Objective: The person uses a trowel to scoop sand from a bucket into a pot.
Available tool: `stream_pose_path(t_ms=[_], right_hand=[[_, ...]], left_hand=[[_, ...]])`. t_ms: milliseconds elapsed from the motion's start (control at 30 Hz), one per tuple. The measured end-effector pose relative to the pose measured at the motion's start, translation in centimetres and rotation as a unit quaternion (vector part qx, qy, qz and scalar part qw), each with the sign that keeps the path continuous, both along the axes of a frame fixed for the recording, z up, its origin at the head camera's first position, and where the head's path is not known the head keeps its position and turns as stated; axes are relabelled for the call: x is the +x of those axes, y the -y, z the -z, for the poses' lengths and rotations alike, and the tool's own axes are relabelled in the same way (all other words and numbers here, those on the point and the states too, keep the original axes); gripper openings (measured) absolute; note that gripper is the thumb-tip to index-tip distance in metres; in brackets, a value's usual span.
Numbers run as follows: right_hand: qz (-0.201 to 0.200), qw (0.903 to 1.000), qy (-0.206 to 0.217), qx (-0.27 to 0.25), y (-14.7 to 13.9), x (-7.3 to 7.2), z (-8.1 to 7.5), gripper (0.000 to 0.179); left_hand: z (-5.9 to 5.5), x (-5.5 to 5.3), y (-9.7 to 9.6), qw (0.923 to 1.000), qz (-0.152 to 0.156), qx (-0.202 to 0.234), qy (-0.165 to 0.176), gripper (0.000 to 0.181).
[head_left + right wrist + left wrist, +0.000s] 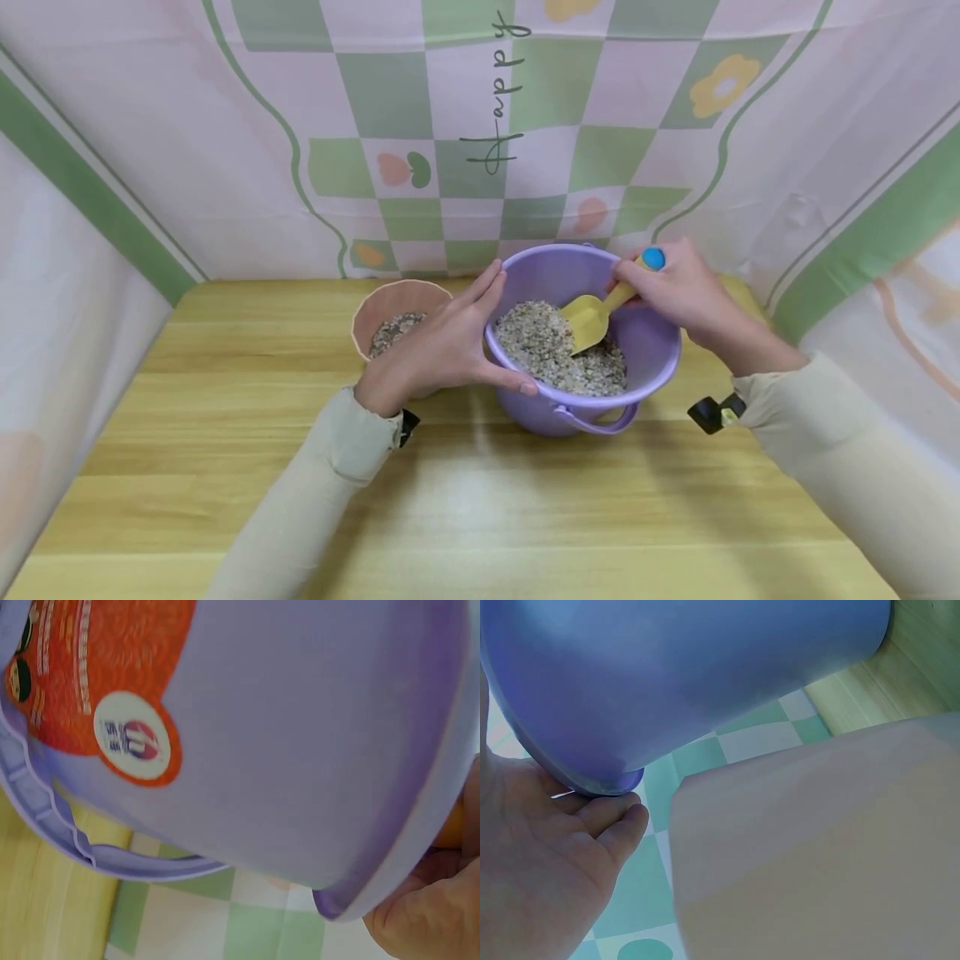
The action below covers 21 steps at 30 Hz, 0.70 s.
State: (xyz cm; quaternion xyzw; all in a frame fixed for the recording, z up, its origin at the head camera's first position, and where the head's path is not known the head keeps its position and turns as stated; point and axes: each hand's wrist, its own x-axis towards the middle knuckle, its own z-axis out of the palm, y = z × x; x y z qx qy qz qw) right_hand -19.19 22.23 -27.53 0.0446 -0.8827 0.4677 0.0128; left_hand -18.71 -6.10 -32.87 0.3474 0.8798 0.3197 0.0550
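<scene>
A purple bucket (517,408) holds a heap of coarse grey-beige grit (536,337). My left hand (438,350) spreads against the bucket's left side, with thumb and fingers stretched along the rim; in the left wrist view, the fingertips (626,825) touch that rim. Over the bucket's right side, my right hand (675,283) grips the handle of a yellow toy scoop (588,323) with a blue end. The scoop's blade dips into the grit. In the right wrist view, the bucket wall hides most of the scoop and part of the right hand (435,915).
A pink scalloped bowl (367,321) with some grit (395,331) stands left of the bucket, partly behind my left hand. The bucket's carrying handle (600,427) hangs at its front. Everything stands on a wooden table (465,517) before a checkered cloth (386,92).
</scene>
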Motion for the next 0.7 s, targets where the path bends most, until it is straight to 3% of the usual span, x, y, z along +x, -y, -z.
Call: stream_pose_path(t_ms=[533, 700], right_hand=[[-0.031, 0.9974, 0.03, -0.057, -0.12, -0.04, 0.39, 0.034], [-0.039, 0.9954, 0.039, -0.078, -0.43, -0.12, 0.45, 0.029]], left_hand=[[0.23, -0.03, -0.04, 1.0, -0.002, -0.002, 0.001, 0.141], [0.23, -0.13, -0.02, 1.0, -0.002, -0.002, 0.001, 0.141]])
